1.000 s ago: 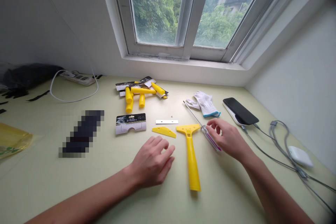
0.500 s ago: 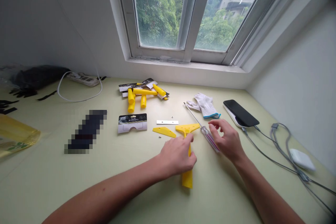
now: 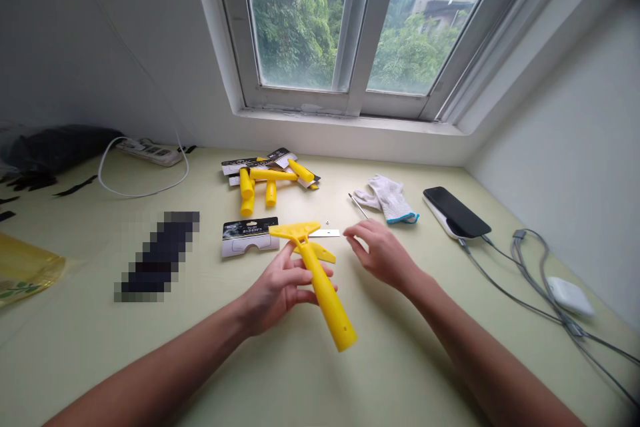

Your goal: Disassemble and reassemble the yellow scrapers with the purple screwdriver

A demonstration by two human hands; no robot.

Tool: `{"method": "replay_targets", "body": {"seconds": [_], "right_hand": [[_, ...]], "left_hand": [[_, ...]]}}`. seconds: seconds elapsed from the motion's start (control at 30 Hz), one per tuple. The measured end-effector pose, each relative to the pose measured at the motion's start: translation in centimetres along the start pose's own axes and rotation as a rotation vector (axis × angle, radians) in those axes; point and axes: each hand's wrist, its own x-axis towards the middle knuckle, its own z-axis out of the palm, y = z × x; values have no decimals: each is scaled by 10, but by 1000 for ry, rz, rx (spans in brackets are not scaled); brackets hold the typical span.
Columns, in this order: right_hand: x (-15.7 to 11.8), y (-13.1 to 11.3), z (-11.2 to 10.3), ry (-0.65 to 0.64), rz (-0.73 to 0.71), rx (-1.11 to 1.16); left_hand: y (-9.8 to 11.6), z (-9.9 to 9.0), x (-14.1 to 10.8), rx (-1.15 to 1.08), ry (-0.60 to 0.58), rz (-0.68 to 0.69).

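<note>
My left hand [image 3: 283, 287] is closed around the neck of a yellow plastic scraper [image 3: 327, 293], lifted and tilted, its wide head at the upper left and its handle end toward me. My right hand [image 3: 383, 253] has its fingers bent and parted from the thumb, fingertips beside the right end of a flat metal blade [image 3: 327, 233]; contact cannot be made out. Partly behind the scraper lies a yellow clamp plate [image 3: 324, 254]. A tiny nut [image 3: 327, 222] rests beyond the blade. Only the shaft of the screwdriver [image 3: 359, 205] shows past my right hand.
A black-and-white package card [image 3: 250, 238] lies left of the scraper head. Behind it are several yellow scrapers [image 3: 273, 175] with cards. White gloves [image 3: 387, 199], a phone [image 3: 457, 212] and grey cables [image 3: 530, 280] are on the right. A yellow bag [image 3: 30, 267] sits at far left.
My left hand has picked the scraper up off the table and brought it left, turning it. My right hand has moved left from beside the screwdriver handle to the blade's end.
</note>
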Motion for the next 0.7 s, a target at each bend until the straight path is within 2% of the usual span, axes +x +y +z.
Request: {"method": "replay_targets", "body": {"seconds": [0.13, 0.23, 0.57, 0.7], "right_hand": [[27, -4, 20, -128, -96, -70], [37, -3, 28, -179, -115, -153], [44, -8, 25, -262, -221, -438], [48, -10, 27, -228, -197, -397]], "left_hand": [[-10, -6, -10, -35, -73, -49], [-16, -6, -8, -22, -54, -54], [-18, -6, -1, -2, 39, -12], [-16, -6, -3, -2, 76, 3]]}}
